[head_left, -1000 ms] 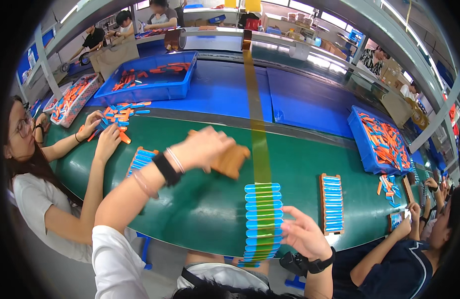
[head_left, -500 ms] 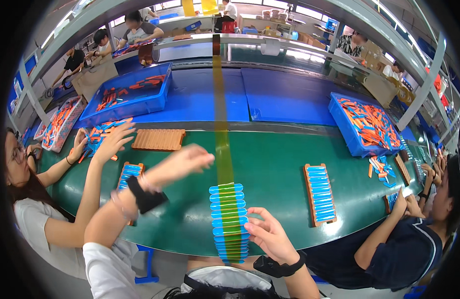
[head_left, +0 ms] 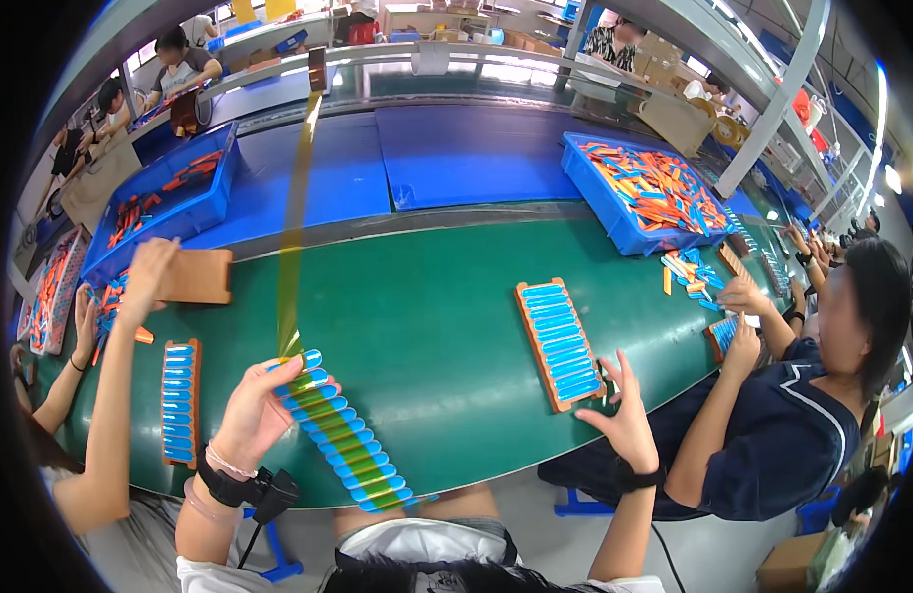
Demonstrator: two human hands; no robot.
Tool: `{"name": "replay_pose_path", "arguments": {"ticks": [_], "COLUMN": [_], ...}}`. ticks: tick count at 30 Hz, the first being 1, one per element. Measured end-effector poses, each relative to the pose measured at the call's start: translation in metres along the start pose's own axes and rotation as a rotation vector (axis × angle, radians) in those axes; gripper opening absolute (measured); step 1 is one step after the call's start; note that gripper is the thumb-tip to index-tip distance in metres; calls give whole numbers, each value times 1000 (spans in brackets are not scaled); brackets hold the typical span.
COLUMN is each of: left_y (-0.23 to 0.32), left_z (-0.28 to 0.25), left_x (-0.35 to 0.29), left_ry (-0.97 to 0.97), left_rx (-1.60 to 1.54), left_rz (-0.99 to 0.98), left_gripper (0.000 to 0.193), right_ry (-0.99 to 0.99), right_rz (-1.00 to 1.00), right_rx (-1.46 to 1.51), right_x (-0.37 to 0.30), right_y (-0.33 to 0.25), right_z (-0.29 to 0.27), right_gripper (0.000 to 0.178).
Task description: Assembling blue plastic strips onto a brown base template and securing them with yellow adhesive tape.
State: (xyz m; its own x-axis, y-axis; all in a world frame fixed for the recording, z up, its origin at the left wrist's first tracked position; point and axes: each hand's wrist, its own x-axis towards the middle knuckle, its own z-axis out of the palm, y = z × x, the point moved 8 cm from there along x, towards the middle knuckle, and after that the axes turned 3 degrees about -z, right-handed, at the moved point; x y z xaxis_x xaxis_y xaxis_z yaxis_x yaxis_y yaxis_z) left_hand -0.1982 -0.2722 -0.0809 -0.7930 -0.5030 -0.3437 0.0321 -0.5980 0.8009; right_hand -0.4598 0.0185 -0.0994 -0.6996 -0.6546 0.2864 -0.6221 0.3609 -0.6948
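Green surface point(head_left: 436, 287): taped strip of blue pieces point(head_left: 349, 442), slanting toward the near edge, upper end pinched in the left grip point(head_left: 257, 403); right grip point(head_left: 626, 423) spread wide beside brown tray point(head_left: 567, 402), contact unclear.

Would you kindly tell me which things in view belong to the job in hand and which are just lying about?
Seem to belong:
amber tape, with a strip of blue pieces along it, held by the left hand
brown tray with blue sticks, beside the open right hand

Apparently just lying about:
cardboard box at lower right
white roll at upper middle
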Motion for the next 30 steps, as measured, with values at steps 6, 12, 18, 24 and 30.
{"name": "replay_pose_path", "arguments": {"ticks": [6,12,18,24,30], "left_y": [-6,-4,8,18,30], "left_z": [-17,-28,-31,-23,9], "left_x": [-2,-8,-18,-20,-27], "left_ry": [61,107,191,63,32], "left_rx": [-13,-34,-81,3,201], "left_rz": [-7,15,24,194,318], "left_gripper": [22,20,20,10,7], "right_ry": [-70,-184,-181,-333,-551], "right_rz": [25,-115,-241,-285,-24], "right_rx": [80,139,180,159,821], "right_x": [6,-36,-45,-28,36], "right_y": [0,-75,-140,-185,-226], "right_z": [16,76,135,142,158], "right_gripper": [93,93,87,65,32]}}
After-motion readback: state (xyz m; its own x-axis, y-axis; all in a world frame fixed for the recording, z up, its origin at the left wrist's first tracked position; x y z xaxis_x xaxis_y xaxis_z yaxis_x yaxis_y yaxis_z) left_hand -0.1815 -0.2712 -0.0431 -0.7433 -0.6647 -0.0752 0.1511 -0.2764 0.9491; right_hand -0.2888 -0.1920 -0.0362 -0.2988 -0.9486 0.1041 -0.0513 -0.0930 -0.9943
